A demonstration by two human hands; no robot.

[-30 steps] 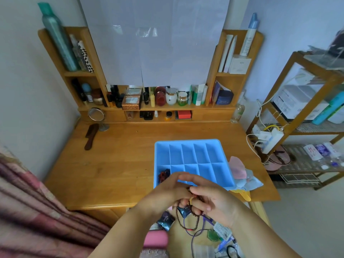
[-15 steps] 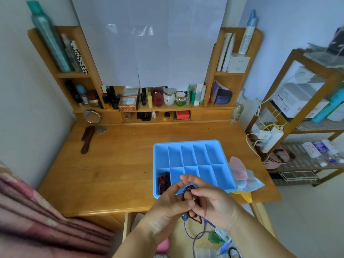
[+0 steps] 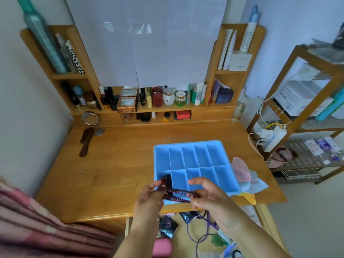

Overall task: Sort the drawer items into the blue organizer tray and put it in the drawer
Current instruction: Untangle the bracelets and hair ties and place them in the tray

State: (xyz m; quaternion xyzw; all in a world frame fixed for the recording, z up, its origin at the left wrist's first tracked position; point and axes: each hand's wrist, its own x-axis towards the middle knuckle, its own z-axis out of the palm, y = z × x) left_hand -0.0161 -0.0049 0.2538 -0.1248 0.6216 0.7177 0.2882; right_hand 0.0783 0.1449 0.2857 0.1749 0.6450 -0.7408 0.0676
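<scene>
While a string of dark red beads (image 3: 176, 194) hangs stretched between two hands at the lower centre of the frame, a person works over the near edge of the blue organizer tray (image 3: 195, 146) on a wooden desk (image 3: 111, 164). The left hand (image 3: 150, 194) pinches one end of the beads between thumb and curled fingers; the right hand (image 3: 204, 192) grips the other end, fingers curled round the strands, thumb raised above. Both forearms rise from the bottom edge and meet over the tray's front row. Beneath them, at bottom centre, the open drawer (image 3: 186, 233) holds a purple cord (image 3: 197, 237), dark sachets (image 3: 167, 226) and other small items. One dark object (image 3: 166, 178) already sits in the tray's front-left compartment. Gathering the strand into a loose coil before lowering it would likely keep it inside one compartment, not draped across a divider; which compartment is intended cannot be told.
</scene>
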